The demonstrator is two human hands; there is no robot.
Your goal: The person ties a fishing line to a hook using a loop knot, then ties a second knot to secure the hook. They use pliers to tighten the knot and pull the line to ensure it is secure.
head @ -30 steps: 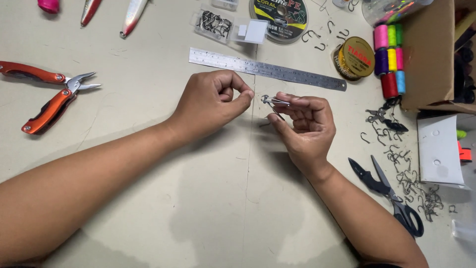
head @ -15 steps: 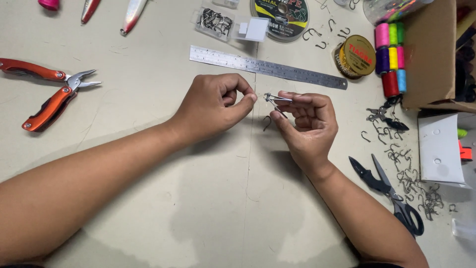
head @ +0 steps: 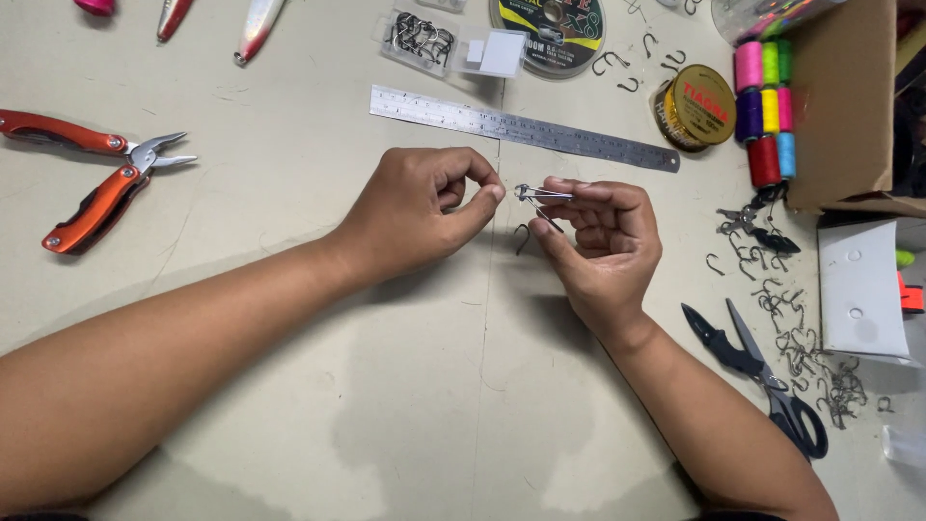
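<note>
We observe a small metal hook assembly (head: 536,198), thin, silver-grey and wiry, held just above the middle of the pale surface (head: 289,405); a single curved hook hangs from it toward 6 o'clock, and finer detail is too small to tell. The right hand (head: 603,241) pinches this piece between thumb and curled fingers, gripping it firmly. The left hand (head: 424,212) is closed narrow, thumb against forefinger, its fingertips just beside the left end of the piece; whether it holds a line or anything else we cannot tell. Both forearms enter from 6 to 8 o'clock and from 5 o'clock, and they cover much of the lower surface. At 12 o'clock from the hands lies a steel ruler (head: 521,125), slightly slanted, near but apart from them. Beyond it sit a clear hook box (head: 434,39) and a round line spool (head: 555,29). At 1 o'clock stands a small gold tin (head: 696,104), with a rack of coloured thread spools (head: 765,106) beside it against a cardboard box (head: 844,106). Orange-handled pliers (head: 96,174) lie open at 9 o'clock, well apart. At 4 o'clock lie black scissors (head: 762,381), with a scatter of loose hooks (head: 801,338) around them.
</note>
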